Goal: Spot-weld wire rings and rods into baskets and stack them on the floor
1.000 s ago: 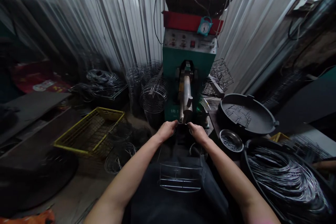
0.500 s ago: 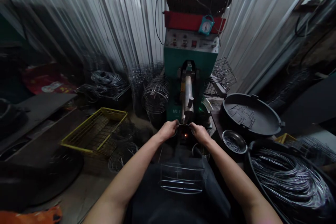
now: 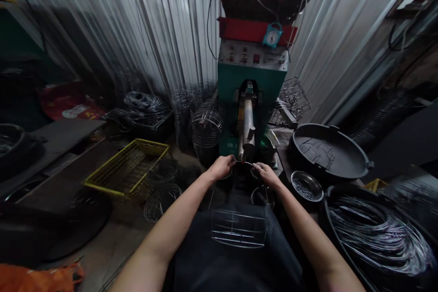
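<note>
A thin curved metal wire (image 3: 243,162) is stretched between my two hands, just under the arm tip of a green machine (image 3: 253,77). My left hand (image 3: 224,166) is closed on its left end. On the right end my right hand (image 3: 264,172) is closed too. A small red glow shows at the middle of the wire, by the machine's tip. Below my hands, a wire rack (image 3: 238,229) lies on the dark apron over my lap.
Left are a yellow wire basket (image 3: 126,166) and round wire baskets (image 3: 206,124). At right stand a black pan (image 3: 330,150) with wire pieces, a small metal bowl (image 3: 307,186) and a tub of long wires (image 3: 376,232). A wicker basket (image 3: 262,3) tops the machine.
My right hand has shifted slightly right, showing more of the wire. The bright spark below the machine's tip is gone; a small red glow shows on the wire. The view has shifted a little.
</note>
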Tool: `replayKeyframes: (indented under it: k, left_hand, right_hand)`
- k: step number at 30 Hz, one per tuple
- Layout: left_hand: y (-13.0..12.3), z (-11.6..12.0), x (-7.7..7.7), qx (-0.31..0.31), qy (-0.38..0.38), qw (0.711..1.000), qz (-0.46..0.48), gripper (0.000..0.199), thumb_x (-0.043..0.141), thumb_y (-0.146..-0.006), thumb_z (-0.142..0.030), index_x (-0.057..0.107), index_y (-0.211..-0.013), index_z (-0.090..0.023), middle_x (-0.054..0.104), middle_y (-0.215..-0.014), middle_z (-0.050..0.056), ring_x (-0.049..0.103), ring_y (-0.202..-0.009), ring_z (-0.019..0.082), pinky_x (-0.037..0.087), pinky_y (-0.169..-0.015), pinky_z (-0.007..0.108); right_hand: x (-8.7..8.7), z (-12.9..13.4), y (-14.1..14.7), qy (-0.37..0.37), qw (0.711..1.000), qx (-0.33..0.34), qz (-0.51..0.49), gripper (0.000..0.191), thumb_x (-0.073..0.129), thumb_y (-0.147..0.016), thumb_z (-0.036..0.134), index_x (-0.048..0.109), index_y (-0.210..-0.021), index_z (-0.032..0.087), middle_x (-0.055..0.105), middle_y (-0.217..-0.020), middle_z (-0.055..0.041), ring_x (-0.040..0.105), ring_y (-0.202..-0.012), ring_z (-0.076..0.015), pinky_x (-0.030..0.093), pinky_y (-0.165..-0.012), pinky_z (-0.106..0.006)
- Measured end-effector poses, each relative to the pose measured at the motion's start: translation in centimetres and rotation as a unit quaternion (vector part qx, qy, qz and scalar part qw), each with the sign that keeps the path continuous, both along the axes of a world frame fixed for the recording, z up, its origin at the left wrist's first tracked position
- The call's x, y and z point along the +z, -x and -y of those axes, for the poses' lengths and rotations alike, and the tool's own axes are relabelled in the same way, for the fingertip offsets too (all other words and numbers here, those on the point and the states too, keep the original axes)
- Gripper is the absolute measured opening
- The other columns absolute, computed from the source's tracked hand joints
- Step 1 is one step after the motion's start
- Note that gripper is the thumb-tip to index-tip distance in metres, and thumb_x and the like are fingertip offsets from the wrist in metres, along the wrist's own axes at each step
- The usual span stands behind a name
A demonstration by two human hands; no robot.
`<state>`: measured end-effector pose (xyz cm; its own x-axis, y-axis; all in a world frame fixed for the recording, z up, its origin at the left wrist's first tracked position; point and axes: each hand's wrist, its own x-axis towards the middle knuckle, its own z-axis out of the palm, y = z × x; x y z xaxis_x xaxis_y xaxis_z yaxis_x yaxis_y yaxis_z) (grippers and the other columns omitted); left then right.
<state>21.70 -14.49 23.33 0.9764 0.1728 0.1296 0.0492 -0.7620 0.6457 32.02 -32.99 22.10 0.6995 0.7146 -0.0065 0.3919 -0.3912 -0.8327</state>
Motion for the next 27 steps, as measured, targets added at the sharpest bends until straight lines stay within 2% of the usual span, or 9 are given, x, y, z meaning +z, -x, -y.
replayKeyframes:
  k: [2, 5, 14, 20, 23, 25, 27]
  left_hand:
    - [0.0, 0.0, 0.1, 0.002, 0.003, 1.0, -0.001, 0.016, 0.043, -0.08, -0.022, 0.057, -0.085, -0.015, 0.063, -0.074, 0.005, 0.057, -0.07, 0.016, 0.038, -0.061, 0.023]
    - [0.0, -0.1, 0.1, 0.0, 0.011, 1.0, 0.002, 0.016, 0.043, -0.08, -0.022, 0.057, -0.086, -0.016, 0.063, -0.075, 0.005, 0.057, -0.071, 0.016, 0.039, -0.062, 0.023]
    - [0.0, -0.3, 0.0, -0.008, 0.024, 1.0, -0.001, 0.017, 0.043, -0.08, -0.023, 0.057, -0.085, -0.016, 0.064, -0.077, 0.007, 0.057, -0.072, 0.017, 0.039, -0.063, 0.024]
    - [0.1, -0.1, 0.4, 0.002, 0.044, 0.999, 0.0, 0.015, 0.046, -0.078, -0.022, 0.059, -0.083, -0.016, 0.063, -0.074, 0.005, 0.056, -0.069, 0.016, 0.039, -0.061, 0.024]
    - [1.5, 0.1, 1.1, 0.0, 0.105, 0.994, -0.01, 0.015, 0.049, -0.076, -0.024, 0.061, -0.082, -0.016, 0.061, -0.069, 0.003, 0.055, -0.065, 0.015, 0.04, -0.059, 0.023]
    - [3.5, 0.0, 1.3, -0.004, 0.196, 0.98, -0.043, 0.021, 0.052, -0.074, -0.029, 0.06, -0.089, -0.016, 0.06, -0.066, 0.002, 0.054, -0.06, 0.014, 0.04, -0.055, 0.023]
    - [6.5, -0.2, 0.7, 0.006, 0.313, 0.947, -0.076, 0.035, 0.056, -0.072, -0.035, 0.057, -0.102, -0.016, 0.061, -0.068, 0.002, 0.055, -0.058, 0.013, 0.042, -0.053, 0.023]
  right_hand:
    - [-0.3, 0.5, 0.1, -0.012, 0.996, -0.02, -0.08, 0.041, 0.039, -0.075, 0.056, 0.048, -0.066, 0.017, 0.04, -0.052, 0.0047, 0.036, -0.047, -0.0089, 0.028, -0.045, -0.02]
    - [-0.9, 0.7, 0.2, -0.034, 0.993, -0.039, -0.11, 0.044, 0.041, -0.071, 0.061, 0.044, -0.063, 0.017, 0.035, -0.051, 0.0056, 0.032, -0.047, -0.0082, 0.025, -0.044, -0.02]
    - [-1.8, 0.2, 0.3, -0.077, 0.992, -0.047, -0.086, 0.04, 0.045, -0.071, 0.056, 0.04, -0.059, 0.018, 0.033, -0.055, 0.0043, 0.029, -0.051, -0.0087, 0.024, -0.047, -0.021]
    - [-1.2, 0.2, 0.6, -0.048, 0.998, -0.042, 0.019, 0.04, 0.039, -0.073, 0.054, 0.04, -0.055, 0.018, 0.035, -0.053, 0.0034, 0.034, -0.052, -0.0101, 0.028, -0.05, -0.022]
    - [-1.1, 0.7, 1.9, -0.027, 0.997, -0.015, 0.077, 0.039, 0.034, -0.078, 0.05, 0.041, -0.056, 0.019, 0.037, -0.052, 0.003, 0.037, -0.052, -0.0105, 0.029, -0.05, -0.022]
    - [-1.3, 1.4, 3.3, -0.015, 0.993, 0.022, 0.113, 0.037, 0.032, -0.081, 0.046, 0.043, -0.058, 0.019, 0.04, -0.053, 0.0025, 0.039, -0.052, -0.0107, 0.03, -0.051, -0.023]
    - [-1.9, 2.3, 4.8, -0.004, 0.988, 0.06, 0.141, 0.037, 0.031, -0.083, 0.044, 0.044, -0.06, 0.018, 0.043, -0.055, 0.0019, 0.041, -0.053, -0.0109, 0.03, -0.052, -0.023]
